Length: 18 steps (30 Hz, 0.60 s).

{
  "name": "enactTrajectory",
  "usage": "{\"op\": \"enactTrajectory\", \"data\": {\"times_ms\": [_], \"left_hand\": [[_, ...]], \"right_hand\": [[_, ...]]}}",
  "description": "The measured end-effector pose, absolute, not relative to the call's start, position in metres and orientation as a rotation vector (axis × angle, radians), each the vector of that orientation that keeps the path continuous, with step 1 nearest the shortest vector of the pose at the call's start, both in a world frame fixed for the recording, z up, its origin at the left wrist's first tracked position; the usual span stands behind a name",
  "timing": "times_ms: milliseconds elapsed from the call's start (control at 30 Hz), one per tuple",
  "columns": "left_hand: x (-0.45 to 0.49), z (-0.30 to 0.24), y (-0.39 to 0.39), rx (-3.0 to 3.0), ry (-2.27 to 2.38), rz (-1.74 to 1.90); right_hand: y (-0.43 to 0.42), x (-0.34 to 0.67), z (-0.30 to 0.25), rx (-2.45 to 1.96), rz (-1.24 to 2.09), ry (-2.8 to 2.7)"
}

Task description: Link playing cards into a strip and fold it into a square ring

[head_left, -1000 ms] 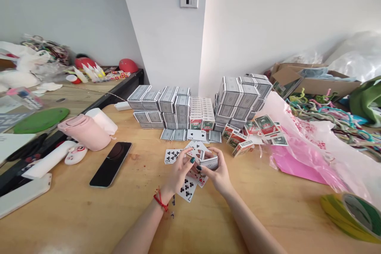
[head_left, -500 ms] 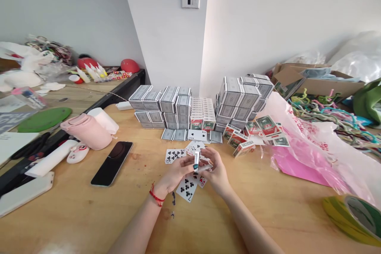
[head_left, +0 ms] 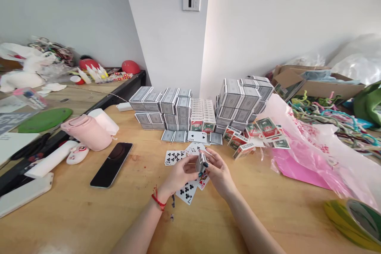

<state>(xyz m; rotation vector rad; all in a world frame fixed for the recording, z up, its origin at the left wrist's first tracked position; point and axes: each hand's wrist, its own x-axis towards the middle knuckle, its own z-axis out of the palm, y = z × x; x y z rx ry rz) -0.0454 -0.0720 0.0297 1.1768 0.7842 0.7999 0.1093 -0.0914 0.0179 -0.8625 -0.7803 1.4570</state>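
Between my two hands, a small stack of playing cards (head_left: 200,163) is held on edge, tilted, its patterned grey back partly showing. My left hand (head_left: 182,174) pinches it from the left with the thumb low. From the other side my right hand (head_left: 219,170) grips it, thumb against its near face. Loose face-up cards lie beneath and behind: a seven of clubs (head_left: 187,194), a nine-or-six of clubs (head_left: 174,158) and a red-suited card (head_left: 202,182), partly hidden by my hands. Farther back rests a two of spades (head_left: 197,137).
Grey-backed card stacks (head_left: 177,107) and a taller pile (head_left: 238,101) stand by the wall. Red-green card boxes (head_left: 238,139) lie right, near pink plastic wrapping (head_left: 300,162). A black phone (head_left: 111,165) and pink pouch (head_left: 86,131) lie left; yellow tape (head_left: 339,222) sits front right.
The cards between my hands have been turned more upright, their grey back coming into view. My right thumb has moved onto their near face, and both hands have shifted slightly.
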Motion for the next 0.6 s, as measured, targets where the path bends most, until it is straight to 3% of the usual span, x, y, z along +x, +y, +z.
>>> {"op": "enactTrajectory", "data": {"times_ms": [600], "left_hand": [[-0.043, 0.026, -0.076, 1.707, 1.027, 0.951]], "right_hand": [[-0.091, 0.105, 0.012, -0.946, 1.557, -0.763]]}}
